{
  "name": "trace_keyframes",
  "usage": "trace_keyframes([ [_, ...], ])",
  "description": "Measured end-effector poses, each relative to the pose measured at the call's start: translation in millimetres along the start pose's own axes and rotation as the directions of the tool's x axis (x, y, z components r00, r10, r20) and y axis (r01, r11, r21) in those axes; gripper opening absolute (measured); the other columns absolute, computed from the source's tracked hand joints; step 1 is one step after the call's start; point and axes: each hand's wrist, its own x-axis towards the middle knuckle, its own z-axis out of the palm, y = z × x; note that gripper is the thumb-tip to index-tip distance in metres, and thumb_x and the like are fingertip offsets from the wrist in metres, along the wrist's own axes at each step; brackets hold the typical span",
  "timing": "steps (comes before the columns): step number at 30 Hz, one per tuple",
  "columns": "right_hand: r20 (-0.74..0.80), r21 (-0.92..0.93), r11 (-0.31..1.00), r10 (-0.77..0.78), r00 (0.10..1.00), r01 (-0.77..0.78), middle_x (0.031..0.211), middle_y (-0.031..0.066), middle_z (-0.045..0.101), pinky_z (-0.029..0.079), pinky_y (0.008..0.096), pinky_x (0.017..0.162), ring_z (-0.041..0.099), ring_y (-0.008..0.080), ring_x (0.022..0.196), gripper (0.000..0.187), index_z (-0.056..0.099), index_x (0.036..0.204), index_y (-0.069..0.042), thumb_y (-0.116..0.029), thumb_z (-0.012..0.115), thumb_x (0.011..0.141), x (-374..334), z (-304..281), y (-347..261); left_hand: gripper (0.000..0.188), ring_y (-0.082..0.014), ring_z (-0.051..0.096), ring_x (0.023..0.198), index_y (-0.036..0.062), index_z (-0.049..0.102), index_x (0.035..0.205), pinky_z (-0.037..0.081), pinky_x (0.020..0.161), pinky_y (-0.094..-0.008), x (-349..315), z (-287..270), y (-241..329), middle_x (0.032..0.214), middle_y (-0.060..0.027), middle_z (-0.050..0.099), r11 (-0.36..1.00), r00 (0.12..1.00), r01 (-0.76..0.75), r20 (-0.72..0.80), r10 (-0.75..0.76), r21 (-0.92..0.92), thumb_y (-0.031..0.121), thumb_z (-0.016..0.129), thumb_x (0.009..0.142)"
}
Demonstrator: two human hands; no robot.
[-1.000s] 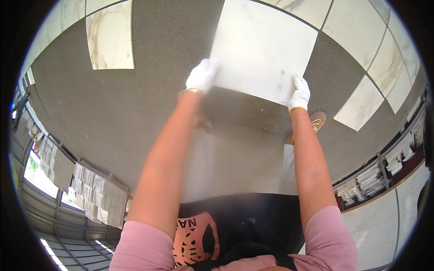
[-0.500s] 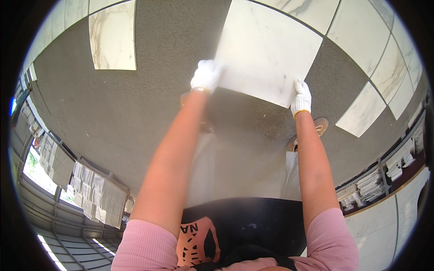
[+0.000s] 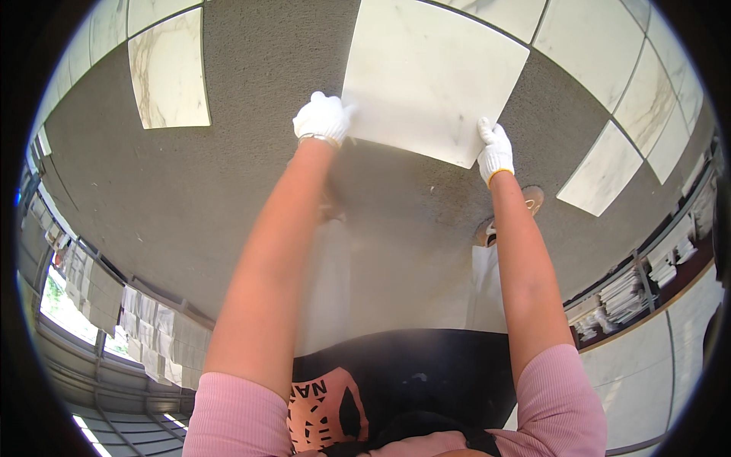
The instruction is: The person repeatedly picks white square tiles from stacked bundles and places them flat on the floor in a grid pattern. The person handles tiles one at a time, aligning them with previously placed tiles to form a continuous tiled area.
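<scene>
Shifted since half a second ago: the whole view has slid a little toward the left of the frame, marble slab (image 3: 434, 80) included, while my left hand (image 3: 320, 120) has drawn slightly farther out from the slab's edge.
Marble slab: upper middle of the frame, pale with faint grey flecks, set at a slant, its far side just beside the row of marble tiles (image 3: 506, 15). Whether it rests flat or stands a touch raised, I cannot tell.
Left glove: at the slab's lower left corner, blurred where it meets the edge; I cannot tell whether my fingers grip or merely touch.
Right glove: my right hand (image 3: 495, 152) is at the lower right corner, thumb along the edge; its other fingers are partly hidden, so I cannot say whether they grasp it.
Meaning for the handling: I judge my left side to be bearing less, with the slab near its neighbours.
Loose pieces: a veined tile (image 3: 169, 68) at upper left, a narrow tile (image 3: 601, 169) at right, both well apart from my slab.
Underfoot: grey floor (image 3: 152, 198), with a brown shoe (image 3: 534, 199) below my right glove.
</scene>
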Motion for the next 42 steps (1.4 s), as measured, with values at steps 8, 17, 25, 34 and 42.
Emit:
trace_keyframes([
  [8,-0.053,-0.293,0.956,-0.033,0.998,0.016,0.119,0.0175,0.069,0.046,0.0356,0.097,0.063,0.0264,0.107,0.052,0.065,0.122,0.004,-0.042,0.063,0.099,-9.1,7.7,-25.0,0.049,-0.039,0.066,0.109,0.0079,0.062,0.115,0.052,0.091,-0.0528,6.9,8.2,2.6,0.114,-0.0209,0.068,0.997,1.0,-0.015,-0.025,0.013,-0.07,0.053,0.053,0.099],
  [17,0.084,-0.977,0.194,-0.034,0.996,0.089,0.113,0.0262,0.069,0.048,0.0508,0.096,0.064,0.0443,0.109,0.057,0.069,0.11,-0.001,-0.054,0.052,0.095,-17.4,-0.9,-86.9,0.048,-0.0384,0.064,0.115,0.0064,0.062,0.119,0.051,0.094,-0.0521,16.5,1.7,5.7,0.119,-0.019,0.069,0.999,0.999,0.003,0.051,-0.001,-0.034,0.05,0.054,0.099],
  [25,-0.131,-0.674,0.738,-0.126,0.983,0.005,0.106,0.0182,0.072,0.051,0.0377,0.092,0.068,0.0303,0.098,0.051,0.065,0.116,-0.002,-0.042,0.075,0.086,-23.3,-1.1,-48.2,0.049,-0.039,0.065,0.112,0.0064,0.063,0.118,0.051,0.094,-0.0519,13.4,2.7,2.6,0.117,-0.0193,0.07,0.997,1.0,-0.016,0.015,0.017,-0.077,0.05,0.055,0.098],
  [34,-0.148,-0.635,0.772,-0.096,0.984,-0.02,0.106,0.0176,0.071,0.05,0.039,0.091,0.067,0.0308,0.099,0.054,0.063,0.116,-0.003,-0.042,0.076,0.082,-17.1,-0.1,-37.1,0.046,-0.0402,0.065,0.11,0.0059,0.061,0.117,0.051,0.093,-0.0521,13.3,4.9,-2.0,0.114,-0.0205,0.07,0.995,0.999,-0.042,0.031,0.045,-0.093,0.048,0.054,0.098],
  [42,-0.123,-0.712,0.698,-0.234,0.964,0.078,0.091,0.0104,0.067,0.053,0.0339,0.061,0.062,0.0175,0.071,0.045,0.061,0.11,-0.001,-0.03,0.081,0.082,-5.4,1.2,-23.0,0.043,-0.0406,0.065,0.11,0.0074,0.061,0.115,0.051,0.092,-0.0519,17.7,15.2,-10.4,0.113,-0.0197,0.07,0.986,0.998,-0.068,-0.028,0.065,-0.15,0.046,0.055,0.097],
])
